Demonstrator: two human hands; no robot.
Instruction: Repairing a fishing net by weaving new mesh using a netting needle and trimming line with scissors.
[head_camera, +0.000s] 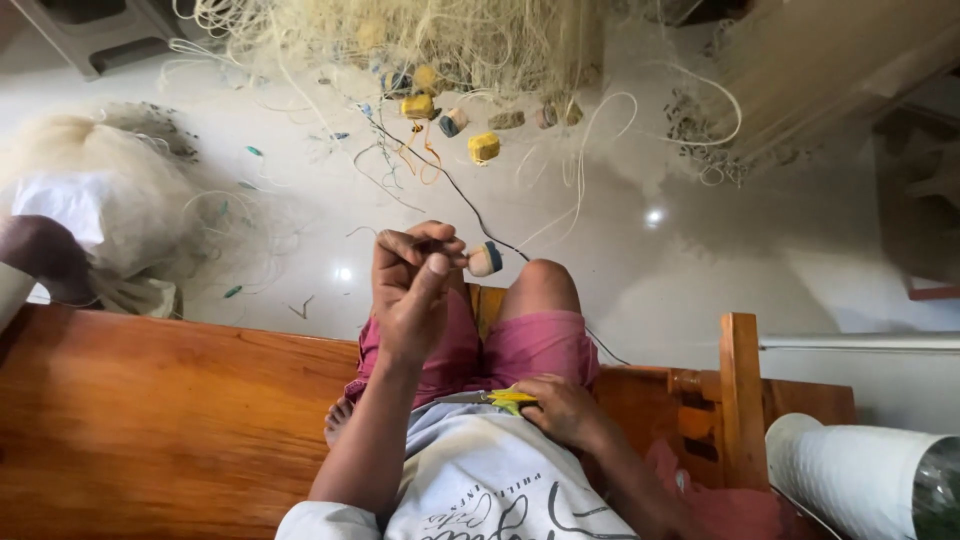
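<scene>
Left hand pinches the dark line beside a small float; right hand closes around yellow-handled scissors at the lap; the line is best held taut.

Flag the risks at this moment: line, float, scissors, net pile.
1. The scissors lie on the lap under the right hand; the blades could nick the thigh or slide off the bench.
2. The left hand pinches the dark line beside a float; a hard pull might drag the net pile and the loose floats into a tangle.
</scene>
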